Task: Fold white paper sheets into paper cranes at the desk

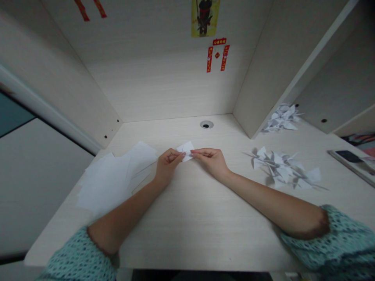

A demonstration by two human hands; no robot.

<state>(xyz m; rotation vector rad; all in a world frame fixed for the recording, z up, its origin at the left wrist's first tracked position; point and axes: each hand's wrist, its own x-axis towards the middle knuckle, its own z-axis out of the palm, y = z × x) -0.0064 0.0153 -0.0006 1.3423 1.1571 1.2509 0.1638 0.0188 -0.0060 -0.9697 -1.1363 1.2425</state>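
A small folded piece of white paper (186,150) is pinched between both hands over the middle of a pale wooden desk (193,218). My left hand (168,162) curls its fingers onto the paper's left edge. My right hand (211,159) grips the right edge with its fingers pressed together. Both forearms reach in from teal knitted sleeves at the bottom corners.
A loose stack of white paper sheets (114,175) lies left of my hands. Several folded paper cranes (283,168) lie to the right, with another pile (281,118) on a shelf behind. A cable hole (206,124) sits at the back; a dark phone (350,157) lies far right.
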